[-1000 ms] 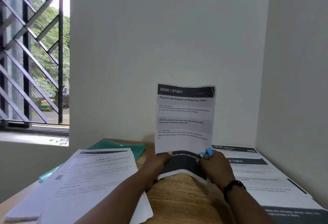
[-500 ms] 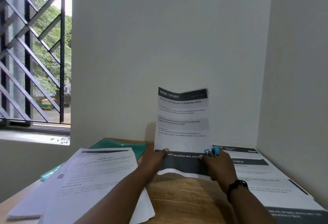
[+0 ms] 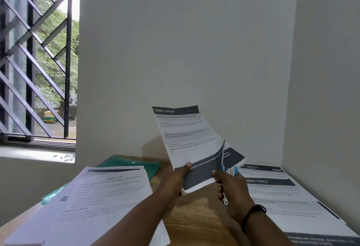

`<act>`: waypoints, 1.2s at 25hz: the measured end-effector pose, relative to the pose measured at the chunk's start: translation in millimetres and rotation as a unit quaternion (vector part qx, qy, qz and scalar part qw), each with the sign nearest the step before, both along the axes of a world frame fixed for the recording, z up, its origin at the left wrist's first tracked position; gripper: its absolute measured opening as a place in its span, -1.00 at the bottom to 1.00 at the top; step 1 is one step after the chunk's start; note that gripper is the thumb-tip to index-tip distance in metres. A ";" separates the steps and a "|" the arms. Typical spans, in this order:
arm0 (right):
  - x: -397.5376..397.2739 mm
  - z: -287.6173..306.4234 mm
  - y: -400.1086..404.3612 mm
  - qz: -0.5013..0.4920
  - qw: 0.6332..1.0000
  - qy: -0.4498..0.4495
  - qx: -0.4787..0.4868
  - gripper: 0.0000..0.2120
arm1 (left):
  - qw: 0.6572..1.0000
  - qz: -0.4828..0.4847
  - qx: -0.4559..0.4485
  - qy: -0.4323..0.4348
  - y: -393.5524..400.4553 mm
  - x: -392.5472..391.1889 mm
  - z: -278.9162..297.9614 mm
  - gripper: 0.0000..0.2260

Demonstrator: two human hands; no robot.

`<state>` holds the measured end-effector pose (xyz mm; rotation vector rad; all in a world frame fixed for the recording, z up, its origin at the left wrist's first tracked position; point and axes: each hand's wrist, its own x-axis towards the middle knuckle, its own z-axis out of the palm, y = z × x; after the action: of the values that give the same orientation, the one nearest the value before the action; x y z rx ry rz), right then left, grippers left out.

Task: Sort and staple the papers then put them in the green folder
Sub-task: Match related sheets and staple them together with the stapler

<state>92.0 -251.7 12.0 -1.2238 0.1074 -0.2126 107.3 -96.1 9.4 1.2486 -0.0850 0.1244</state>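
Now tilted leftward, fanned paper sheaf (image 3: pixel 191 140), left hand (image 3: pixel 173 179) pinching it, right hand (image 3: pixel 232 193) gripping blue stapler (image 3: pixel 229 170).

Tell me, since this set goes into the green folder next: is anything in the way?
Yes. The left paper stack lies over the green folder's near side, so only its far part shows. The held papers hang above bare desk beside it.

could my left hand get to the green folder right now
Probably not yet. Your left hand is gripping the lower edge of the held sheets, so it is not free. The green folder lies just left of it, but its near part is buried under the left paper stack; only the far end shows.
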 end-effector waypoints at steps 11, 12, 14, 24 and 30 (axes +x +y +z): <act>3.5 14.2 -66.5 0.021 0.999 0.016 0.035 -0.80 | 0.969 0.042 -0.229 0.083 60.5 15.6 43.9 -0.90; 3.5 13.5 -71.8 0.025 0.999 0.019 0.044 -0.85 | 0.970 0.056 -0.223 0.081 73.6 18.0 50.3 -0.92; 6.2 11.0 -79.1 0.043 0.996 0.031 0.070 -0.79 | 0.979 0.067 -0.173 0.085 96.2 21.1 60.8 -0.86; -14.9 21.5 -83.8 0.121 0.975 -0.060 0.178 -0.87 | 0.974 -0.148 0.151 0.075 96.5 -26.2 59.1 -0.08; -9.6 10.6 -91.5 0.113 0.970 -0.103 0.190 -0.76 | 0.977 -0.178 0.109 0.054 68.8 -39.7 51.2 -0.53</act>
<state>82.4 -343.2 22.6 -0.8175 -0.1658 -0.1107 67.5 -27.3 60.6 1.4363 -0.2315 -0.2689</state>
